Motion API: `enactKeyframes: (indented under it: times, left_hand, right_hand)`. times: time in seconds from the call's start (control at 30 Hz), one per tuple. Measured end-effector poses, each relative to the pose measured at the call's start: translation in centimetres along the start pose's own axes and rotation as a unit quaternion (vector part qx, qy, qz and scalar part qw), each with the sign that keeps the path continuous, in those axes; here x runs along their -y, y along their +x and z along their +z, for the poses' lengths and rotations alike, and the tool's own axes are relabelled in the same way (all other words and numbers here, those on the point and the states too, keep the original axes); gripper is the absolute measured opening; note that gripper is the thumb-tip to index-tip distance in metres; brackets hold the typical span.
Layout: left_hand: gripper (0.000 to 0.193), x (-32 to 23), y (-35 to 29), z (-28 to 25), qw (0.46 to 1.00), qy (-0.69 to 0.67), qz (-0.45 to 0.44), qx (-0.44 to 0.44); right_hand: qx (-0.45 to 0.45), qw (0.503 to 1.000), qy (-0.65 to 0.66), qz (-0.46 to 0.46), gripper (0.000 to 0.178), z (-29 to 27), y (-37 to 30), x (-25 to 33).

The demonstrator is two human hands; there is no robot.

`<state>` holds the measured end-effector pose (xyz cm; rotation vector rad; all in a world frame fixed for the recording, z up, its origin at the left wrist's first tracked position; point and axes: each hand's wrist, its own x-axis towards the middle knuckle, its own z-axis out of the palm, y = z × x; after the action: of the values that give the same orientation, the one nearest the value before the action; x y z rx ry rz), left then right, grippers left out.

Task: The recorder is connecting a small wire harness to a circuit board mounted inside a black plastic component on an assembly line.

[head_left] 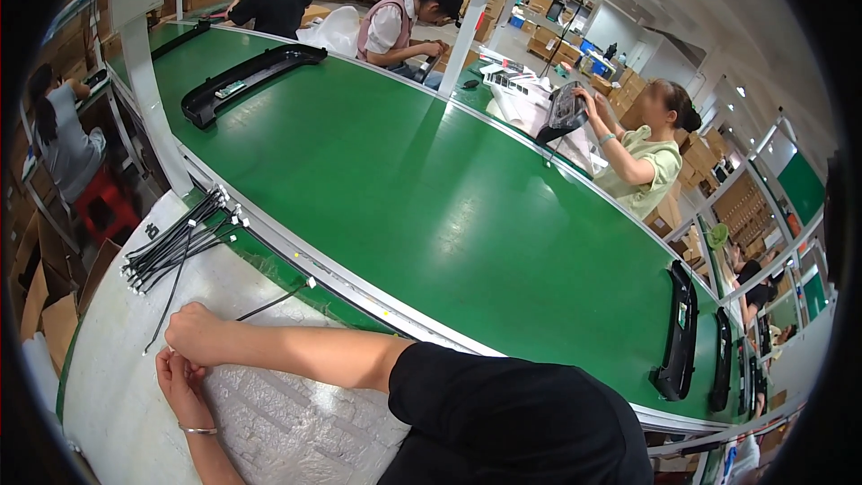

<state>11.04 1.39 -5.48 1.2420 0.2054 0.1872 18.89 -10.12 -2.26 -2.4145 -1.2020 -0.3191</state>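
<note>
As right hand [199, 334] meets left hand [185, 388], cables [173, 252] (black) lie nearby.

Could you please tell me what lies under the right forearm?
The white worktop shows on either side of the right forearm, and a black cable with a white connector runs to its edge. Whatever the forearm directly covers cannot be seen.

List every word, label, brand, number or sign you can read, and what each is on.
White tabletop: a small dark mark beside the black cables, too small to read reliably.
Long black panel, upper left: any print on its small board is too small.
None can be quoted with confidence.
</note>
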Motion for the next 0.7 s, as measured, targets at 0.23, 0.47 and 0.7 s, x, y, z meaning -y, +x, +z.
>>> enactKeyframes:
  times: [0.23, 0.47, 0.7]
  left_hand:
    - [0.026, -0.4, -0.2, 0.7, 1.000, 0.012, -0.012, -0.020]
    - [0.031, -0.5, -0.2, 0.7, 0.999, 0.013, -0.010, -0.030]
    - [0.036, -0.6, -0.4, 1.1, 0.999, 0.019, -0.019, -0.036]
  right_hand:
    - [-0.048, 0.998, 0.033, 0.020, 0.017, 1.7, 0.0, -0.7]
    - [-0.041, 0.998, 0.041, 0.018, 0.017, 1.9, 0.2, -0.9]
    - [-0.072, 0.994, 0.078, 0.020, 0.012, 2.3, -0.1, -1.4]
